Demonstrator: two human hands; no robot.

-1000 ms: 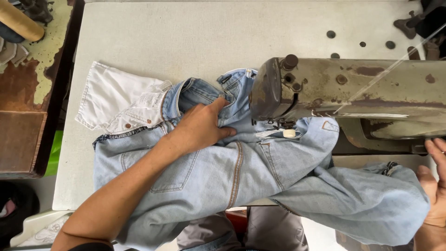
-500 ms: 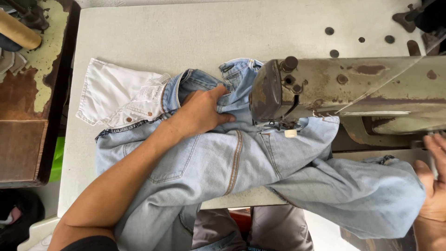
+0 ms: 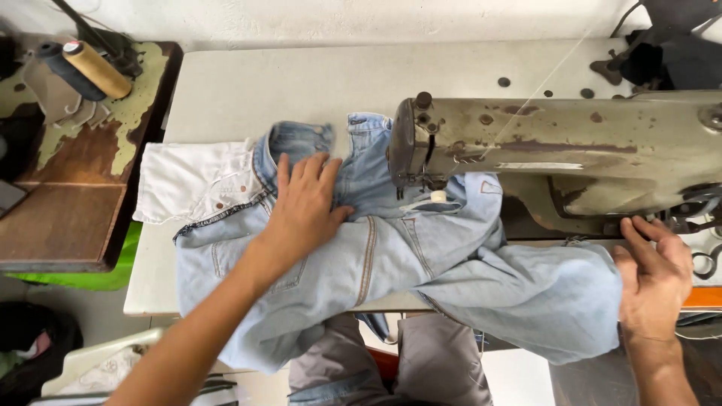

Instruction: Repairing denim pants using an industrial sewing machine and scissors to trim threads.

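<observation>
A pair of light blue jeans [image 3: 391,263] lies spread over the white sewing table [image 3: 301,83], its waistband with white pocket lining [image 3: 188,180] turned out at the left. My left hand [image 3: 304,207] lies flat on the denim near the waistband, fingers apart. An old grey-green sewing machine [image 3: 556,143] stands over the cloth, its needle end just right of that hand. My right hand [image 3: 654,274] rests fingers spread at the machine's base, beside the jeans leg that hangs off the table's front edge.
A worn wooden side table [image 3: 68,218] at the left carries thread cones [image 3: 94,68]. Dark cloth [image 3: 669,45] is piled at the far right corner. My legs in grey trousers [image 3: 421,361] show below the table's edge.
The view has shifted downward. My left hand stays pressed on the denim near the waistband. My right hand has come further into view at the machine's base.
</observation>
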